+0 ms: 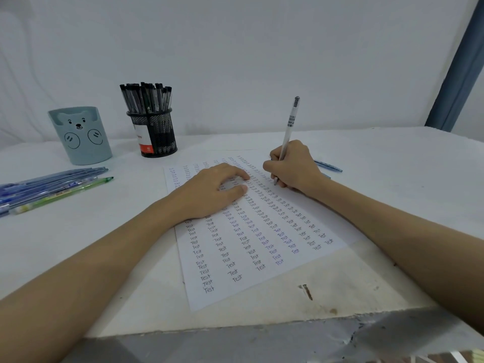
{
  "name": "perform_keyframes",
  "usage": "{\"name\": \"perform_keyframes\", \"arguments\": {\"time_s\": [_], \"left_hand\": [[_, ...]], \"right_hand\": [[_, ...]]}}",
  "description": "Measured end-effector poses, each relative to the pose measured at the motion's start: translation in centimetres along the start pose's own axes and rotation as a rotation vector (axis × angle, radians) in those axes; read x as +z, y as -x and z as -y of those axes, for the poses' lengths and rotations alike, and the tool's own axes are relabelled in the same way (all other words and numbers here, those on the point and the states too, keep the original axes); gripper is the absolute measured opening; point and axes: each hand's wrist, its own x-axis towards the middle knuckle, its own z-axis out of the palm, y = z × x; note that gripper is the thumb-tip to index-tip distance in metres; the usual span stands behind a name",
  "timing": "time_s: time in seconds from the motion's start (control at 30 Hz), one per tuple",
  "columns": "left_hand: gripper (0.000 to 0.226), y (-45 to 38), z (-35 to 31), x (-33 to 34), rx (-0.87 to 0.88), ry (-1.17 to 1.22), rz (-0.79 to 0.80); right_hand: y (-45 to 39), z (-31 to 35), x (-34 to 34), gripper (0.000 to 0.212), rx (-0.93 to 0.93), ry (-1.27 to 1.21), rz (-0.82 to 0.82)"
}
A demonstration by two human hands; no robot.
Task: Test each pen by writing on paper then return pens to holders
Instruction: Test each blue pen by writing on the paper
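Observation:
A white sheet of paper [262,258] covered in columns of the word "Test" lies in the middle of the table. My left hand [212,189] rests flat on its upper part, fingers spread. My right hand [293,166] grips a white pen [289,124] with a dark cap end, its tip down on the paper's upper right area. A black mesh holder [154,134] full of black pens stands at the back. To its left stands a pale blue bear-face holder [81,137]; its inside is hidden.
Several blue pens and one green pen [52,187] lie in a loose pile at the table's left edge. Another blue pen [328,166] lies behind my right hand. The table's front edge [262,328] is chipped and stained. A blue curtain [455,69] hangs at the right.

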Motion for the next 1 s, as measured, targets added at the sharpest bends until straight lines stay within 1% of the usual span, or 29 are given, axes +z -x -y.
{"name": "perform_keyframes", "arguments": {"time_s": [0.07, 0.17, 0.3, 0.43, 0.6, 0.67, 0.73, 0.83, 0.93, 1.0], "left_hand": [[0.03, 0.0, 0.0, 0.0, 0.002, 0.002, -0.002], [0.029, 0.0, 0.1, 0.0, -0.001, 0.008, -0.002], [0.029, 0.0, 0.1, 0.0, -0.009, 0.013, -0.002], [0.031, 0.0, 0.1, 0.0, -0.009, 0.002, -0.001], [0.031, -0.1, 0.1, 0.0, -0.009, 0.001, 0.004], [0.031, -0.1, 0.0, 0.0, -0.009, -0.001, 0.004], [0.031, -0.1, 0.0, 0.0, -0.01, -0.004, 0.007], [0.03, 0.0, 0.1, 0.0, -0.004, -0.005, 0.005], [0.032, 0.2, -0.2, -0.2, 0.015, -0.021, 0.008], [0.029, 0.3, -0.9, -0.6, 0.038, -0.021, -0.012]], "right_hand": [[0.0, 0.0, 0.0, 0.043, -0.001, -0.001, -0.012], [0.0, -0.1, -0.1, 0.041, -0.006, 0.006, -0.034], [0.0, 0.0, 0.0, 0.043, -0.005, 0.029, -0.029], [-0.1, -0.1, -0.1, 0.039, 0.023, 0.009, -0.025], [-0.1, 0.1, 0.1, 0.043, -0.023, 0.07, -0.048], [-0.1, 0.1, 0.0, 0.04, -0.008, 0.052, -0.049], [0.0, 0.2, -0.2, 0.035, 0.02, -0.015, -0.043], [0.1, 0.5, -0.6, 0.034, 0.075, -0.122, -0.063], [0.5, 1.3, -1.8, 0.033, 0.093, -0.11, -0.05], [0.9, 2.0, -2.8, 0.036, 0.105, -0.097, -0.019]]}}
